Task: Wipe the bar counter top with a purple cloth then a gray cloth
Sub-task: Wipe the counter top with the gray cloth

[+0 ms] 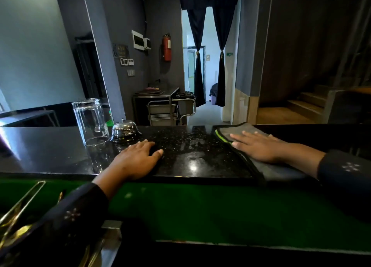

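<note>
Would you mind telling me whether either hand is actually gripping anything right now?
Neither grips anything. The right hand presses flat on the gray cloth, fingers straight; the left hand rests flat on the bare counter top.

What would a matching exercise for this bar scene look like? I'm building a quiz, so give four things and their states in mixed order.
Things:
1. gray cloth
2. glass
3. bell
4. left hand

States:
A. upside down on the counter
B. resting flat on bare counter
C. pressed under the right hand
D. standing between glass and left hand

Pairs: 1-C, 2-A, 3-D, 4-B
</note>
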The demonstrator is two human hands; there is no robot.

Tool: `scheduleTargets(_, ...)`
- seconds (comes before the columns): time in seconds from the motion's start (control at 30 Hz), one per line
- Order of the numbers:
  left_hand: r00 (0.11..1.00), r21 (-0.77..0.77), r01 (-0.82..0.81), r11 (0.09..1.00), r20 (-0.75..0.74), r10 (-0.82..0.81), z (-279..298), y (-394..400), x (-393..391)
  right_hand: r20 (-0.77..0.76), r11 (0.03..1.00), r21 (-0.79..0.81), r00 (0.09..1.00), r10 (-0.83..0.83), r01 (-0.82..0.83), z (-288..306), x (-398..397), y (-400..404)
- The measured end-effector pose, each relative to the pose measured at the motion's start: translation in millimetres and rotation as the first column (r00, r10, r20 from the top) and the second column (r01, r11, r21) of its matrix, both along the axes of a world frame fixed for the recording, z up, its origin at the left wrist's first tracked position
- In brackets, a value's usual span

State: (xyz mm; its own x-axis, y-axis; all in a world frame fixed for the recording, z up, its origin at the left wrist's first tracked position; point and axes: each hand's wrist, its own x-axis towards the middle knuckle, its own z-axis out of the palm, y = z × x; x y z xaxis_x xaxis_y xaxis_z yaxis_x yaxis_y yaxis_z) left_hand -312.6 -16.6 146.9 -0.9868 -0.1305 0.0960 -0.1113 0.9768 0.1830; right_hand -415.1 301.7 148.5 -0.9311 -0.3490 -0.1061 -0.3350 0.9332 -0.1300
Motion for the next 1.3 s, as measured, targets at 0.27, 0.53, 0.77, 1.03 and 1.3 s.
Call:
scheduleTargets(0.27,0.999,0.025,0.016,1.0,-0.038,-0.015,-4,-7,-10,-0.041,0.989,-0.009,0.988,-0.146,0.146,2,-65,-97)
scheduleTargets(0.53,0.994,0.223,0.035,0.974,-0.113,-0.01,2,-13,-2,-0.036,0.977,0.0,0.976,0.215,-0.215,-1,28,-162)
scheduleTargets(0.77,0.972,0.079,-0.014,0.997,-0.234,0.033,5,-63,25,-0.011,0.97,0.006,0.97,0.243,-0.243,4,47,-145)
scheduleTargets(1.03,0.973,0.025,-0.057,0.998,-0.224,0.061,-12,-80,27,-0.062,0.991,-0.008,0.989,0.131,-0.132,-2,-49,-223)
scheduleTargets(1.3,0.971,0.043,-0.063,0.997,-0.227,0.071,-13,-84,25,-0.076,0.992,-0.025,0.99,0.12,-0.123,-4,-39,-241)
